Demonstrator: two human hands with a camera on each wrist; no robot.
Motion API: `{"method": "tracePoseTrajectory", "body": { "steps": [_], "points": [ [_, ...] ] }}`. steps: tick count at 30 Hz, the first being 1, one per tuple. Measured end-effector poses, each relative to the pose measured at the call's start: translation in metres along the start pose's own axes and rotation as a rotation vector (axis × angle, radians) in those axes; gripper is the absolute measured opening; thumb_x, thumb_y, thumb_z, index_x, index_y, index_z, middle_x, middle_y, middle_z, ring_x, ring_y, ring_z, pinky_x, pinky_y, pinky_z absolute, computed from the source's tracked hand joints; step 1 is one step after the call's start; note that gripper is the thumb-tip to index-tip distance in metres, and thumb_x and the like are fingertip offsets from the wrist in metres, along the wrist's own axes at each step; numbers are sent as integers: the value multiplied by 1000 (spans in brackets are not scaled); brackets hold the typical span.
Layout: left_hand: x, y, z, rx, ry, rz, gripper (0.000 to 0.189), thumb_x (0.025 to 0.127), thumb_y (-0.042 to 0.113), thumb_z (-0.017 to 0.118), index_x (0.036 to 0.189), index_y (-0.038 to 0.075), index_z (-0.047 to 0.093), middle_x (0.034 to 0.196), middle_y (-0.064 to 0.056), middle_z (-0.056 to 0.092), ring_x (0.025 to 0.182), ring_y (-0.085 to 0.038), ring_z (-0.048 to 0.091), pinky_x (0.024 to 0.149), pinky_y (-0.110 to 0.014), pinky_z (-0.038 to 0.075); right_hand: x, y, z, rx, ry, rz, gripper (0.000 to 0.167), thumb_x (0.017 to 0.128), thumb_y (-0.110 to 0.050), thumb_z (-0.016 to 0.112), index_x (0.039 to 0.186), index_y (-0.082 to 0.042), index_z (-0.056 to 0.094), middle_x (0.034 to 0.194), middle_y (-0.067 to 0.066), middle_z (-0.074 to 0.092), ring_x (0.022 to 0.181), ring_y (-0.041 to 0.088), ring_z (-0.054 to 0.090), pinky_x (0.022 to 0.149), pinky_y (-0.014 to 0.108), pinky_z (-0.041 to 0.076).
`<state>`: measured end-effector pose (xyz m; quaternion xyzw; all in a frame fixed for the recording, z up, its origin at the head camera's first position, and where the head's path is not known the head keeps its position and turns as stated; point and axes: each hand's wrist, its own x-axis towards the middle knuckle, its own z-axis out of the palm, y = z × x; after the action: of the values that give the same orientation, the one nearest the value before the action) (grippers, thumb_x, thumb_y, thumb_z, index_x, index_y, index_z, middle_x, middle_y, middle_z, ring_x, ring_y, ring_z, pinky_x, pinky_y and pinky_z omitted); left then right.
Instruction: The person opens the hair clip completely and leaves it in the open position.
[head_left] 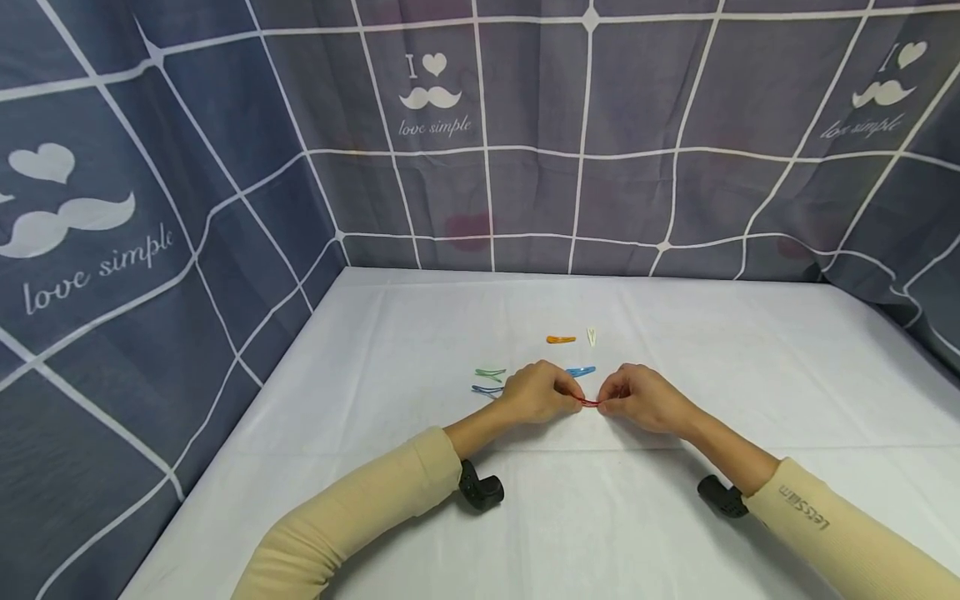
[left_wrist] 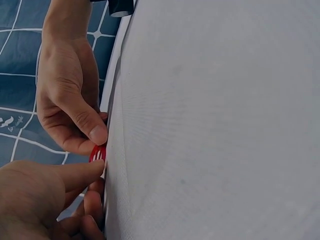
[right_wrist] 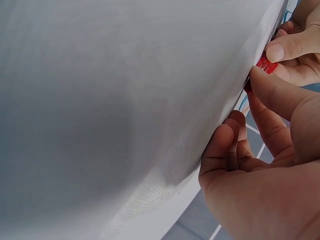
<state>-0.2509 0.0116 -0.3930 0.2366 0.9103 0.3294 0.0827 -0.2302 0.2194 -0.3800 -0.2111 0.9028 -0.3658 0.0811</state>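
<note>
Between my two hands, just above the white table, is a small red hair clip. My left hand pinches one end of it with thumb and forefinger. The other end is pinched by my right hand. Seen from the left wrist, the red clip has slots and lies between both thumbs. In the right wrist view part of the red clip shows; fingers hide the rest. A light blue hair clip lies just behind the hands, partly covered by the left one. A darker blue clip lies beside the left hand.
A green hair clip lies left of the hands. Farther back on the white cloth are an orange clip and a pale cream clip. Grey checked curtains stand behind and along the sides of the table.
</note>
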Motion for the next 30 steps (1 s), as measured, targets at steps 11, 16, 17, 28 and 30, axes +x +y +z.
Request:
{"method": "tracePoseTrajectory", "body": {
  "steps": [11,16,17,28,30],
  "points": [
    [0,0,0,-19,8,-24,5,85,24,79,89,25,80,82,20,70,80,3,57,66,-23,41,0,2,-1,-31,11,-5,5,87,-10,74,83,-8,72,80,-1,59,77,17,49,67,29,41],
    [-1,-1,0,-82,46,-48,4,85,25,79,88,24,81,81,18,69,80,2,57,68,-23,42,0,0,0,5,24,-20,8,89,-7,70,82,-8,69,77,-1,59,75,18,50,67,27,41],
    [-2,-1,0,-106,55,-49,4,85,25,79,88,24,81,81,17,68,79,2,57,68,-23,42,0,0,0,6,34,-28,8,90,-7,70,82,-8,68,77,-1,59,74,17,50,66,26,41],
    [-8,0,-16,-312,75,19,7,87,20,77,85,13,78,78,10,68,71,-6,57,61,-21,43,2,-14,3,-1,164,-68,7,91,-12,71,85,-9,70,79,-3,63,74,17,56,65,28,44],
    [-10,1,-21,-315,64,24,7,88,21,77,85,15,78,79,11,69,73,-7,56,61,-22,43,1,-17,3,13,175,-68,7,92,-14,71,89,-8,72,82,-2,65,76,17,57,67,28,46]
  ]
}}
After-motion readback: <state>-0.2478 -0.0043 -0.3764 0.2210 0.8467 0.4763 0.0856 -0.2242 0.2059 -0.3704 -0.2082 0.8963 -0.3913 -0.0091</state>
